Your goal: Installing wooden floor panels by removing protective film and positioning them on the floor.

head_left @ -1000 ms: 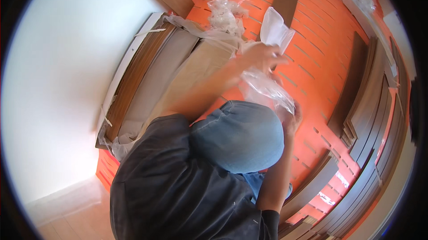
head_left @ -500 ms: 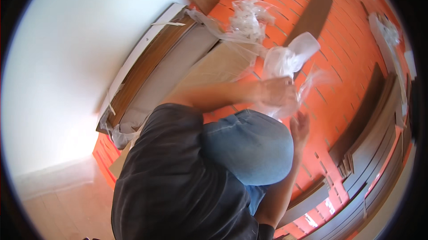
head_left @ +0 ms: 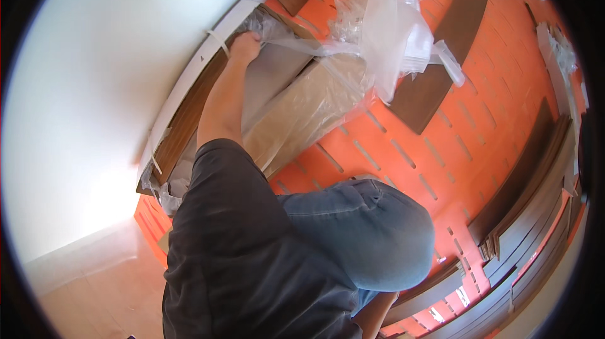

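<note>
My left hand (head_left: 246, 45) is closed at the far end of an opened long carton (head_left: 211, 46) by the wall. Its curled fingers are beside the clear plastic film (head_left: 271, 29) and the end of a brown floorboard (head_left: 178, 149); what they grip is hidden. Grey-backed boards (head_left: 268, 74) lie in the carton beside the brown one. A flap of tan cardboard (head_left: 309, 109), partly under film, spreads to their right. Of my right arm (head_left: 376, 314) only a piece of forearm shows beyond my bent knee; the right hand is out of sight.
A bunched heap of translucent white wrapping (head_left: 391, 30) lies beyond the carton, against a loose dark plank (head_left: 450, 46). Orange slotted underlay (head_left: 403, 153) covers the floor. Stacked brown planks (head_left: 529, 194) stretch along the right. A white wall (head_left: 107, 87) borders the left.
My left hand has moved from the white wrapping to the far end of the carton. The wrapping now lies farther off, over the loose plank. My right hand has drawn back out of sight.
</note>
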Tool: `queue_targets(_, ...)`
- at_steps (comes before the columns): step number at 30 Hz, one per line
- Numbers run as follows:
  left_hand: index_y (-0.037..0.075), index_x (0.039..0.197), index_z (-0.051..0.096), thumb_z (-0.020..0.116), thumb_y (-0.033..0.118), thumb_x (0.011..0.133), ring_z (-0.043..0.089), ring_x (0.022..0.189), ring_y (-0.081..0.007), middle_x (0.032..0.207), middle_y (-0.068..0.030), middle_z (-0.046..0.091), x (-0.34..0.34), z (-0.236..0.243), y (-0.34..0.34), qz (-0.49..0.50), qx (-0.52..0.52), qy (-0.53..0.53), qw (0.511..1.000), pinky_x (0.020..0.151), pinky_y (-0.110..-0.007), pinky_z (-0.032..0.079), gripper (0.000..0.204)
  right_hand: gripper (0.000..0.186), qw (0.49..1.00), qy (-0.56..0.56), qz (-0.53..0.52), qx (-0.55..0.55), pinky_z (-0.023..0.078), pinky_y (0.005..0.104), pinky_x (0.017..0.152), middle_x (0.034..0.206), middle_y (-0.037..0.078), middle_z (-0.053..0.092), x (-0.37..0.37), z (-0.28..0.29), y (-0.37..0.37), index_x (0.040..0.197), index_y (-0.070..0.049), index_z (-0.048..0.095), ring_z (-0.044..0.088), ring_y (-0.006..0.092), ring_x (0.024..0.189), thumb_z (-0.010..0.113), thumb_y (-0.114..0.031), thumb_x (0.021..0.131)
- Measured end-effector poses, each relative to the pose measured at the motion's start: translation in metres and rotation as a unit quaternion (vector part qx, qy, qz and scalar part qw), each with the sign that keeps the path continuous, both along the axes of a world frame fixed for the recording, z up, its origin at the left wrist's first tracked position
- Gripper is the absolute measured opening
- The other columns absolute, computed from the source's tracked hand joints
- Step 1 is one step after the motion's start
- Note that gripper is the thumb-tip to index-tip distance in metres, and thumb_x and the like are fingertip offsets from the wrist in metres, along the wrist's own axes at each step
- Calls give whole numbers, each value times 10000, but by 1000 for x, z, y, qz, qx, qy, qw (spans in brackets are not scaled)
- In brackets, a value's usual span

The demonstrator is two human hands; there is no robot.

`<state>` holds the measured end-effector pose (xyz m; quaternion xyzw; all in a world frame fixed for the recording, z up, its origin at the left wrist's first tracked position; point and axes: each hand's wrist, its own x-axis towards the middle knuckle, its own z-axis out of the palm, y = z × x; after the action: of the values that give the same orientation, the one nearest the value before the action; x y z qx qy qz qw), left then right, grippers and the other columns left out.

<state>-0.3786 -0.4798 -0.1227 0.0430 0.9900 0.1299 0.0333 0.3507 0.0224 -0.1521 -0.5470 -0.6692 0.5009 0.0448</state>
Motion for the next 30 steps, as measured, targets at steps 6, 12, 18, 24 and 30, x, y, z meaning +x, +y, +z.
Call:
queue_targets(6, 156, 1208, 744, 545, 316, 990, 647, 1198, -394, 1331, -176, 663, -1, -25, 10, 24, -85, 11, 996, 1035, -459, 518, 336, 569, 999, -36, 26, 30, 450, 446, 1092, 1509, 237, 499, 12, 7, -9, 1447, 45, 520, 549, 351, 1326, 628, -310, 1016)
queue_targets(12, 62, 1349, 648, 546, 343, 997, 619, 1295, -338, 1402, -168, 637, -51, -13, 59, -77, -241, -167, 953, 1074, -467, 510, 462, 558, 996, -35, 63, 59, 458, 446, 1080, 1499, 239, 505, -7, 7, -8, 1435, 43, 529, 558, 354, 1310, 630, -306, 1012)
queue_targets(18, 11, 1310, 647, 573, 328, 973, 645, 1251, -356, 1353, -202, 662, -35, 1, 51, -110, -325, -183, 921, 1037, -494, 521, 469, 546, 994, -16, 90, 59, 466, 446, 1068, 1489, 240, 511, -13, -3, -26, 1424, 41, 539, 567, 357, 1294, 632, -302, 1009)
queue_targets(24, 55, 1018, 642, 702, 266, 702, 580, 1114, -313, 1058, -147, 620, 73, 61, 116, -406, -168, 122, 890, 1092, -468, 438, 385, 535, 991, 8, 107, 80, 474, 446, 1056, 1478, 242, 516, -13, -3, -47, 1412, 39, 548, 576, 359, 1277, 634, -298, 1006)
queue_targets(30, 51, 960, 635, 672, 202, 763, 598, 1093, -328, 1076, -146, 623, 205, 39, 175, -537, 2, 83, 839, 1072, -472, 443, 250, 523, 983, 40, 149, 98, 482, 447, 1044, 1468, 244, 522, 1, -3, -67, 1400, 37, 558, 585, 362, 1261, 636, -294, 1002)
